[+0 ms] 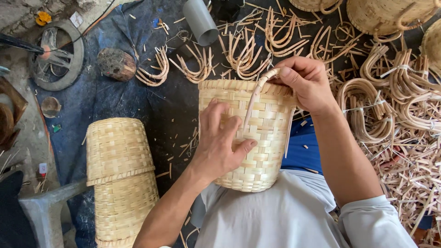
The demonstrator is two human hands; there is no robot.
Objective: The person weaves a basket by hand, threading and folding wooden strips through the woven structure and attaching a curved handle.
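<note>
Lap: woven bamboo basket (257, 138) rests on my knees, near centre, rim turned far.
Left hand: my left hand (220, 140) lies spread on the basket's near wall, fingers half curled, gripping nothing else.
Right hand: my right hand (305, 85) pinches the cane handle strip (255, 98) at the far rim.
Risk: I judge the strip could kink or spring free if the pinch slackens; the basket could roll off my lap.
Left: stacked baskets (120, 179).
Far and right: curved handle bundles (386, 105), grey pipe (200, 20).
</note>
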